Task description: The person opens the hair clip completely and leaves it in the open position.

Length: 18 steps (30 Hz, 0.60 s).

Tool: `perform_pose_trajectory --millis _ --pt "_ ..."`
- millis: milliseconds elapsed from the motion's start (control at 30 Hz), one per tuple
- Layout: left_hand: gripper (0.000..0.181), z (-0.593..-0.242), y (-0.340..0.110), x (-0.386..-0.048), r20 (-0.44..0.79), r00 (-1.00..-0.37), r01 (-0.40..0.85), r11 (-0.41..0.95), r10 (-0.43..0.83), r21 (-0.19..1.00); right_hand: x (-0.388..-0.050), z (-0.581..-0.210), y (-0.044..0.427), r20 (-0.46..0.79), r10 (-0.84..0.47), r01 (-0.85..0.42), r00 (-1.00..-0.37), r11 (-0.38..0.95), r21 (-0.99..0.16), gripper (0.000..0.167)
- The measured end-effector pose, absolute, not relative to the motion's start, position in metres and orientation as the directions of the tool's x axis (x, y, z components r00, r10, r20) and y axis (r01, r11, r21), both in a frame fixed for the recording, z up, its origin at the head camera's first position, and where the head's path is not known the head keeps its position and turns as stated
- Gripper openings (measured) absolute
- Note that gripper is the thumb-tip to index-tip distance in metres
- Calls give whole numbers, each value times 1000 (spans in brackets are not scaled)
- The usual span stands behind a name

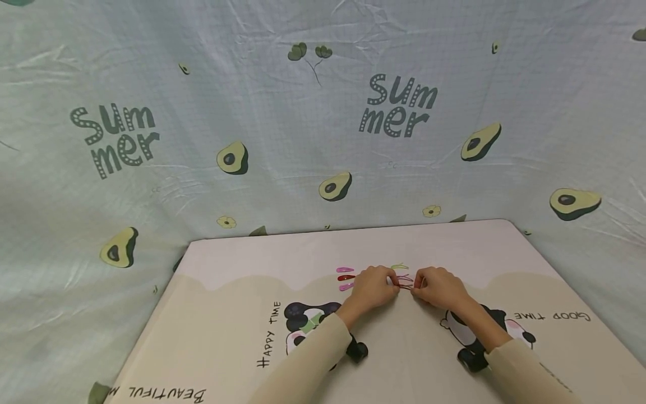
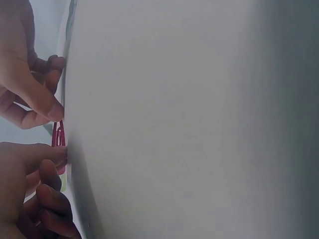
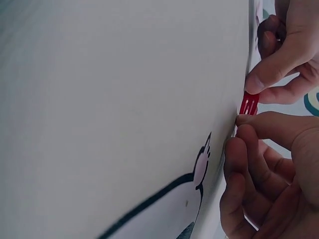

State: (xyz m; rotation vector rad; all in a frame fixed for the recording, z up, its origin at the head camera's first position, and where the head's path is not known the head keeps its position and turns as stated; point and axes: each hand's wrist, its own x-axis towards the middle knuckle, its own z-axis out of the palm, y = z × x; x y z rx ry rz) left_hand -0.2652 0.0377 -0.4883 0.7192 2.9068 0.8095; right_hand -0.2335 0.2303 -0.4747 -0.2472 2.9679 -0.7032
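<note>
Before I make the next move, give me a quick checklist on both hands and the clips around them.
1. Left hand pinching one end of the held red clip: ok.
2. Right hand pinching its other end: ok.
3. Held red clip snapped open or closed: cannot tell.
4. Upper pink clip clear of the left hand: ok.
5. Lower pink clip clear of the left hand: cannot tell; they meet in the head view.
6. Green clip beyond the hands, not held: ok.

Sleeves (image 1: 310, 359) plain beige, ending on forearms (image 1: 484, 326).
</note>
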Motion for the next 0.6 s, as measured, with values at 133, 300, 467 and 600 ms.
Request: perform_pose_trajectory --millis 133,300,467,600 --pt "8 -488 37 -265 75 -893 417 753 444 509 -234 -475 231 -48 -174 -133 -984 881 -455 14" --pt "10 -487 35 -264 83 -888 427 743 453 516 -233 -471 231 -39 -172 -137 -984 884 -446 14" --pt "11 -484 28 -265 128 -887 443 737 444 510 -233 -462 229 -37 -169 -135 -985 884 -448 19" --pt "12 -479 13 -268 157 -894 437 739 420 513 -236 -452 226 -23 -179 -149 -984 878 -455 26"
